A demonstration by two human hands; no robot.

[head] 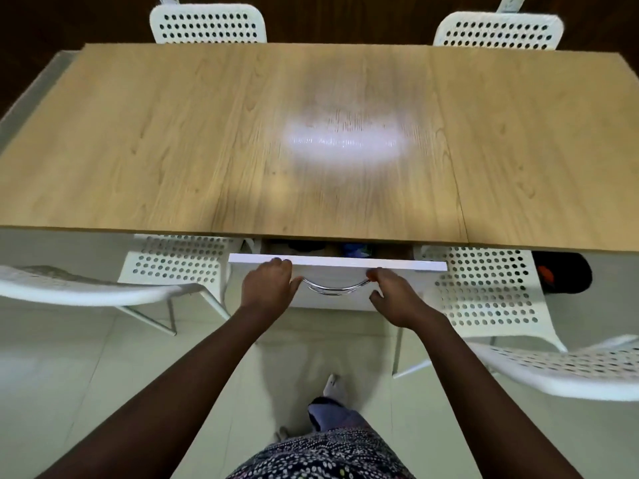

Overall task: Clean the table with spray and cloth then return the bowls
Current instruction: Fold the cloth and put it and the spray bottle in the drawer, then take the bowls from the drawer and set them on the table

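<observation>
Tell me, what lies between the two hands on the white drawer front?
In the head view, the curved chrome drawer handle spans the gap between the left hand and the right hand, against the white drawer front.

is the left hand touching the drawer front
Touching. The head view shows the left hand with fingers curled over the top edge of the white drawer front.
</observation>
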